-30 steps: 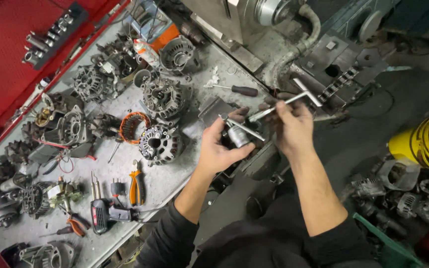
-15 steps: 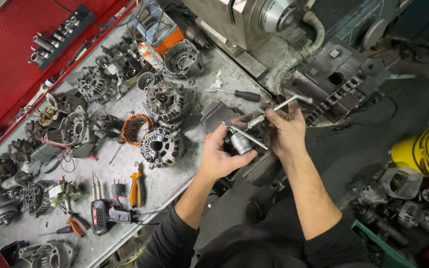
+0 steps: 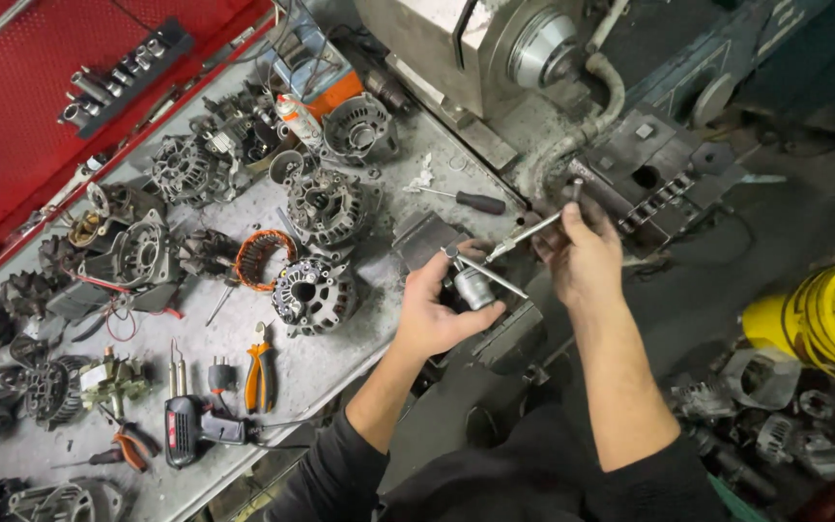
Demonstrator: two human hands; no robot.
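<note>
At the far left a red metal panel (image 3: 41,106) carries a black rail of chrome sockets (image 3: 123,70). Nearer, the grey workbench (image 3: 340,372) is crowded with dismantled alternator housings (image 3: 137,253). Among them lie a copper-wound stator ring (image 3: 261,259) and a round silver finned alternator casing (image 3: 311,293), with a second similar casing (image 3: 326,205) just beyond it. Along the near left edge sit a black soldering gun with a red label (image 3: 186,432) and orange-handled pliers (image 3: 259,369).

Towards the middle, a black-handled screwdriver (image 3: 464,199) lies on the far part of the bench. The left hand (image 3: 437,309) is closed around a small silver cylindrical metal part (image 3: 475,287), held just off the bench's right edge, thumb pressing on its side. A thin steel rod (image 3: 491,275) crosses the top of that part, slanting down to the right.

Just to the right, the right hand (image 3: 582,256) grips a slim steel bar tool (image 3: 524,233) whose tip points at the cylindrical part; the fingers are curled tight around its far end. Both forearms are bare below dark pushed-up sleeves (image 3: 340,474).

Beyond the hands stands a grey lathe headstock (image 3: 495,48) with a dark tool post block (image 3: 649,179). At the far right is a yellow plastic bucket (image 3: 828,319), with more grey metal parts (image 3: 765,387) on the floor near it
</note>
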